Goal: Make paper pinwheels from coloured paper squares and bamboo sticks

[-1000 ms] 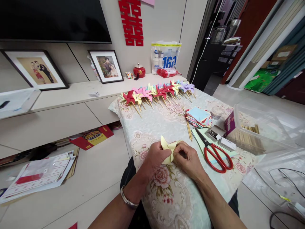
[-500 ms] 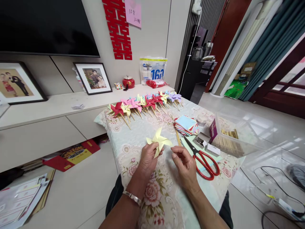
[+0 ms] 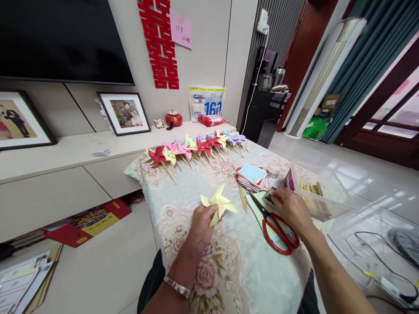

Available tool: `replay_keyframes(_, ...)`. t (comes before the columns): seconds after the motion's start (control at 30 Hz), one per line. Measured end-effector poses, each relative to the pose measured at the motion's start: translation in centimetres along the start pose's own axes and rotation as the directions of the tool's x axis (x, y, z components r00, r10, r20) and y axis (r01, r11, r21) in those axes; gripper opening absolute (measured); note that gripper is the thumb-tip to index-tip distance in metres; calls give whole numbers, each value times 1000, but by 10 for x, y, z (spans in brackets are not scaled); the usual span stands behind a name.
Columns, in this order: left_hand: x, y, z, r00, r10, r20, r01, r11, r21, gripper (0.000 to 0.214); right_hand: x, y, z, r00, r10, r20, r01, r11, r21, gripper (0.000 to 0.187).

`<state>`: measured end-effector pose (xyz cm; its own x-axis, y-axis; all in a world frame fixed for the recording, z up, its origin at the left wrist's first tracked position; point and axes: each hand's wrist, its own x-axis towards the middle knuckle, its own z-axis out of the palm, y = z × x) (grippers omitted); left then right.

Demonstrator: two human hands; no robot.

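My left hand (image 3: pixel 202 223) pinches a pale yellow paper pinwheel (image 3: pixel 221 203) near its centre, thumb on top, above the flowered tablecloth (image 3: pixel 183 205). No stick shows on this pinwheel. My right hand (image 3: pixel 292 208) dips its fingertips into a small open box (image 3: pixel 269 197) of dark metal bits, perhaps pins. Its fingers are drawn together, and whatever lies between them is hidden. Red-handled scissors (image 3: pixel 278 231) rest just below that hand on pale green paper sheets (image 3: pixel 255 208). Beside them are two or so thin wooden sticks (image 3: pixel 242 197).
Finished pinwheels (image 3: pixel 203 146) on sticks lie in a row along the far side. A stack of coloured paper squares (image 3: pixel 252 175) sits near a round clear tub (image 3: pixel 273 169). At the right, a clear plastic bin (image 3: pixel 334 208) holds many wooden sticks (image 3: pixel 310 189).
My right hand has moved right and away from me, from beside the pinwheel to the small box. My left hand still holds the pinwheel in nearly the same place. The view has shifted slightly.
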<state>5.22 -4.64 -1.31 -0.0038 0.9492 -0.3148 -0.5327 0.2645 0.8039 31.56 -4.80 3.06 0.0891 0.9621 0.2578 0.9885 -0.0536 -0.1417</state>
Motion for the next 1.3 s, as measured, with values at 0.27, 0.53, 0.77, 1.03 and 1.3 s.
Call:
replay_keyframes(0.27, -1, -1, 2, 1000, -8, 30, 10, 998, -62, 27, 25, 0, 8, 960, 12, 279, 62, 965, -254, 25)
replay_keyframes(0.53, -1, -2, 3, 998, -17, 57, 22, 997, -78, 30, 35, 0, 5, 936, -19, 351, 108, 966, -236, 27)
replay_keyframes(0.77, -2, -1, 4, 999, -21, 50, 24, 997, -67, 30, 36, -4, 2, 925, 1, 379, 107, 958, -265, 31)
replay_keyframes(1.03, -2, -1, 4, 998, -21, 64, 24, 998, -50, 28, 40, -4, -1, 903, -48, 426, 168, 954, -248, 29)
replay_keyframes(1.3, -1, -3, 4, 997, -15, 81, 19, 999, -45, 31, 39, -1, 3, 903, -69, 425, 191, 948, -253, 28)
